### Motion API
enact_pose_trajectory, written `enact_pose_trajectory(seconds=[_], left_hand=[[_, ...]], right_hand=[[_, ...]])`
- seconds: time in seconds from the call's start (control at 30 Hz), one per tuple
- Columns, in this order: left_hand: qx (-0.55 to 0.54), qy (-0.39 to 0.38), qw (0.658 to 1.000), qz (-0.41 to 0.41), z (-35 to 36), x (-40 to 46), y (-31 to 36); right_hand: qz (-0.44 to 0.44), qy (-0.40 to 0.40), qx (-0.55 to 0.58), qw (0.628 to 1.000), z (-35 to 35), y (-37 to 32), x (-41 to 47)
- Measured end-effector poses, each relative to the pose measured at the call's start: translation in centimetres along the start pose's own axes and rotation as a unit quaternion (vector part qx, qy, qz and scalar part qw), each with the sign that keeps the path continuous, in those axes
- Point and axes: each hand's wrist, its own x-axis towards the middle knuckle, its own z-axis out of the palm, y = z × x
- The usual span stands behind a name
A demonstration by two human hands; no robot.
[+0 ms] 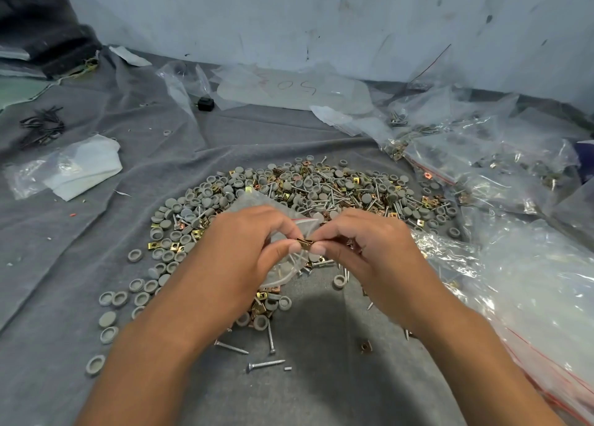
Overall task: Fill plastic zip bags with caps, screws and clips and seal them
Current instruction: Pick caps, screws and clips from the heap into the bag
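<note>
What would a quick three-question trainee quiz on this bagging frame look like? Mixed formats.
1. True or false: the small clear plastic zip bag with a red seal line lies flat on the grey cloth, untouched.
2. Which part is pinched between left hand and right hand? A) grey round plastic cap B) brass-coloured metal clip C) silver screw
3. Fill in: the heap of grey caps, screws and clips lies ____ the hands, toward the wall.

Key: 1 false, both hands hold it; 2 B; 3 beyond.
</note>
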Motion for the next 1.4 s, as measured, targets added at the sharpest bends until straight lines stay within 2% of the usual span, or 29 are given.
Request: enact_pose_trajectory(seconds=[0.13, 0.3, 0.5, 0.53, 0.6, 0.7, 0.83, 0.97, 1.1, 1.4], left_hand=[[0.001, 0.009, 1.0, -0.014, 0.0, -0.1, 0.0], [-0.004, 0.032, 0.999, -0.012, -0.3, -0.2, 0.7], [-0.016, 0.056, 0.998, -0.014, -0.4, -0.2, 0.9], [-0.017, 0.074, 0.997, -0.018, -0.5, -0.2, 0.8], [-0.023, 0.116, 0.993, -0.029, -0.6, -0.2, 0.7], [-0.019, 0.159, 0.986, -0.041, -0.6, -0.1, 0.8], [-0.025, 0.167, 0.985, -0.042, -0.5, -0.1, 0.9], [-0.028, 0.164, 0.985, -0.046, -0.5, -0.1, 1.0], [-0.031, 0.164, 0.985, -0.049, -0.5, -0.1, 1.0], [-0.03, 0.166, 0.984, -0.049, -0.6, -0.2, 0.9]], right_hand=[[0.024, 0.013, -0.027, 0.999, 0.2, -0.5, -0.2], [0.035, 0.065, -0.096, 0.993, 0.8, -1.7, -0.2], [0.097, 0.127, 0.008, 0.987, 0.8, -0.4, 0.0], [0.126, 0.106, 0.006, 0.986, 0.9, 0.3, -0.1], [0.18, 0.011, -0.028, 0.983, 1.6, 1.7, -0.4], [0.161, -0.084, -0.112, 0.977, 3.3, 2.5, -0.6], [0.098, -0.082, -0.19, 0.973, 4.5, 2.3, -0.2], [0.095, -0.082, -0.219, 0.968, 5.2, 2.0, 0.0], [0.087, -0.066, -0.2, 0.974, 5.3, 1.9, -0.3], [0.131, -0.073, -0.078, 0.986, 4.7, 1.7, -0.3]])
